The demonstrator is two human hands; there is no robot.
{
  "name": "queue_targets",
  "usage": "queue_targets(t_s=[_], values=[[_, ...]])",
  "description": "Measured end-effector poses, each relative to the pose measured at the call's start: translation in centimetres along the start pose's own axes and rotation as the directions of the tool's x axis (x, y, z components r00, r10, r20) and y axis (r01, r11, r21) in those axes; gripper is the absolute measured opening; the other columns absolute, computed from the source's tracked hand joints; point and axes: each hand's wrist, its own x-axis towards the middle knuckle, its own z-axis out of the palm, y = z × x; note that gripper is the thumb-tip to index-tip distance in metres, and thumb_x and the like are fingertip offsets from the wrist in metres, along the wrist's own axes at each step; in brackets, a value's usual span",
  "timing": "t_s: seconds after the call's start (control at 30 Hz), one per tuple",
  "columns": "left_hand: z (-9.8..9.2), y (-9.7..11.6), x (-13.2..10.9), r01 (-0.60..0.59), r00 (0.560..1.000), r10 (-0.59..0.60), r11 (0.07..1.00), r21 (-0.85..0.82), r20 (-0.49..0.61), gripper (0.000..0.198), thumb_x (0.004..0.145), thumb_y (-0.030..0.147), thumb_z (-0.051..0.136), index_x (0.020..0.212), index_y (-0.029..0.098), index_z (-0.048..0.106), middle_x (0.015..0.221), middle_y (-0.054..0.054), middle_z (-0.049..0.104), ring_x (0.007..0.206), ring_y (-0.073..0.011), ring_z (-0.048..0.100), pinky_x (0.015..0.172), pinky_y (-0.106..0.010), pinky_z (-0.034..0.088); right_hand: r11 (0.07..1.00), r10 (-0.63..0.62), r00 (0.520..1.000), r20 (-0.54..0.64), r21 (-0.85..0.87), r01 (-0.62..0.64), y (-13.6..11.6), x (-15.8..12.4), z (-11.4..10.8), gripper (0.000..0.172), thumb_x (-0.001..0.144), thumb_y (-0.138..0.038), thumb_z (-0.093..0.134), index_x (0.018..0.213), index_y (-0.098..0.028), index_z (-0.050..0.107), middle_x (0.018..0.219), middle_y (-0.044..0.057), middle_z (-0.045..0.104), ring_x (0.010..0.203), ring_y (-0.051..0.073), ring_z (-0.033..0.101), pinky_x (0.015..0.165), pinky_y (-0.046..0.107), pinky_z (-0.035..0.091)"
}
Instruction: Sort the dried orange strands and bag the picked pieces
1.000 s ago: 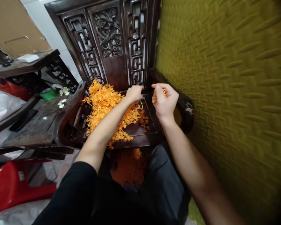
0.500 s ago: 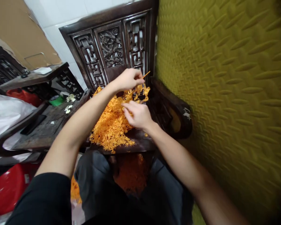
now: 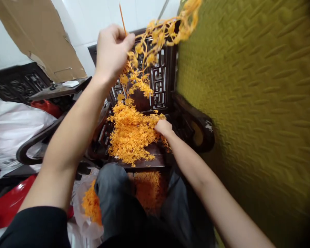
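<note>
Holding a sprig of orange artificial foliage [image 3: 155,41] aloft at upper centre of the frame, the left hand [image 3: 112,51] has its fingers closed round the thin orange stem, which juts above the fist; the leafy strand trails to the right and droops down toward the seat. Right hand [image 3: 164,127], centre of frame: resting on the right edge of the heap of orange foliage [image 3: 130,132], fingers curled down into it; whether they grip any strand cannot be told. Heap: piled on the seat of a dark carved wooden armchair [image 3: 193,120], whose fretwork back stands behind it and whose curved arm lies just to the right. Yellow-green embossed panel [image 3: 248,103]: fills the right half of the frame, close beside the chair. Dark trousers [image 3: 119,196], lower centre, with more orange foliage [image 3: 91,205] lying in a clear plastic bag just to their left. Cardboard sheet [image 3: 41,38], upper left, leaning on white wall tile. White plastic sacks [image 3: 12,127], left edge. Red plastic item [image 3: 7,206], lower left.
</note>
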Motion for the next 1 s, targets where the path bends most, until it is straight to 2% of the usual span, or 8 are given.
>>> queue_targets(t_s=[0.13, 0.23, 0.33, 0.43, 0.57, 0.73, 0.83, 1.0], values=[[-0.9, -1.9, -3.1, 0.16, 0.985, -0.155, 0.985, -0.062, 0.081, 0.014, 0.088, 0.029, 0.061, 0.084, 0.017, 0.055, 0.074, -0.001, 0.063, 0.064, -0.0107, 0.05, 0.061, -0.025, 0.041, 0.998, 0.028, 0.99, -0.138, 0.053, -0.021, 0.3, -0.4, -3.2, 0.029, 0.087, -0.026, 0.067, 0.106, -0.006, 0.077, 0.109, 0.026, 0.072, 0.111, 0.034, 0.069, 0.095, 0.041, 0.052], [-0.1, -3.6, -7.2, 0.188, 0.979, -0.172, 0.968, -0.165, 0.106, 0.009, 0.081, 0.021, 0.06, 0.087, 0.017, 0.054, 0.082, -0.003, 0.068, 0.06, -0.009, 0.058, 0.055, -0.023, 0.042, 0.944, -0.124, 0.943, -0.309, 0.256, 0.208, 0.3, -2.3, -5.7, 0.038, 0.097, -0.039, 0.054, 0.118, -0.017, 0.075, 0.105, 0.014, 0.075, 0.1, 0.023, 0.071, 0.084, 0.032, 0.054], [1.3, -4.9, -11.6, 0.232, 0.968, -0.192, 0.931, -0.281, 0.164, 0.013, 0.077, 0.017, 0.055, 0.09, 0.018, 0.054, 0.092, -0.004, 0.069, 0.055, -0.0081, 0.061, 0.051, -0.023, 0.045, 0.537, -0.259, 0.898, -0.355, 0.72, 0.44, 0.0, -5.1, -6.9, 0.055, 0.096, -0.059, 0.051, 0.12, -0.015, 0.073, 0.07, 0.003, 0.064, 0.056, 0.013, 0.057, 0.047, 0.023, 0.041], [3.0, -5.9, -15.8, 0.315, 0.942, -0.231, 0.857, -0.407, 0.242, 0.017, 0.074, 0.017, 0.052, 0.091, 0.018, 0.054, 0.094, -0.003, 0.069, 0.054, -0.0085, 0.062, 0.052, -0.026, 0.051, 0.206, -0.284, 0.919, -0.272, 0.919, 0.335, -0.2, -7.2, -6.8, 0.061, 0.087, -0.068, 0.061, 0.112, -0.013, 0.072, 0.055, -0.006, 0.043, 0.04, 0.007, 0.035, 0.035, 0.021, 0.021], [4.5, -7.0, -19.8, 0.383, 0.911, -0.228, 0.778, -0.498, 0.344, 0.021, 0.073, 0.016, 0.051, 0.093, 0.018, 0.055, 0.095, -0.003, 0.068, 0.052, -0.0081, 0.06, 0.057, -0.028, 0.053, 0.194, -0.183, 0.968, -0.17, 0.959, 0.205, 0.1, -7.6, -5.9, 0.052, 0.077, -0.066, 0.073, 0.091, -0.016, 0.068, 0.053, -0.008, 0.037, 0.04, 0.006, 0.031, 0.035, 0.021, 0.017], [5.4, -6.9, -22.8, 0.404, 0.822, -0.174, 0.849, -0.341, 0.542, 0.013, 0.082, 0.02, 0.054, 0.094, 0.019, 0.059, 0.095, -0.003, 0.066, 0.056, -0.0084, 0.056, 0.053, -0.024, 0.045, 0.048, -0.259, 0.964, -0.063, 0.996, 0.078, 0.9, -7.2, -5.7, 0.046, 0.079, -0.059, 0.075, 0.098, -0.018, 0.066, 0.059, -0.006, 0.044, 0.042, 0.007, 0.037, 0.036, 0.021, 0.016], [6.5, -6.6, -24.0, 0.464, 0.803, -0.222, 0.815, -0.346, 0.554, 0.022, 0.085, 0.033, 0.065, 0.095, 0.021, 0.049, 0.084, 0.001, 0.061, 0.061, -0.0087, 0.053, 0.058, -0.023, 0.042, 0.083, -0.261, 0.945, -0.196, 0.971, 0.224, 1.0, -7.8, -5.9, 0.032, 0.08, -0.049, 0.076, 0.085, -0.019, 0.063, 0.057, -0.007, 0.044, 0.043, 0.007, 0.038, 0.037, 0.021, 0.019], [8.3, -7.2, -24.4, 0.59, 0.76, -0.35, 0.726, -0.354, 0.548, 0.055, 0.086, 0.042, 0.068, 0.129, 0.023, 0.041, 0.067, 0.008, 0.055, 0.053, -0.0102, 0.049, 0.053, -0.023, 0.036, 0.554, -0.399, 0.906, -0.144, 0.749, 0.363, 0.5, -9.5, -6.1, 0.028, 0.089, -0.037, 0.064, 0.069, -0.018, 0.059, 0.055, -0.005, 0.045, 0.049, 0.008, 0.036, 0.046, 0.023, 0.027]])
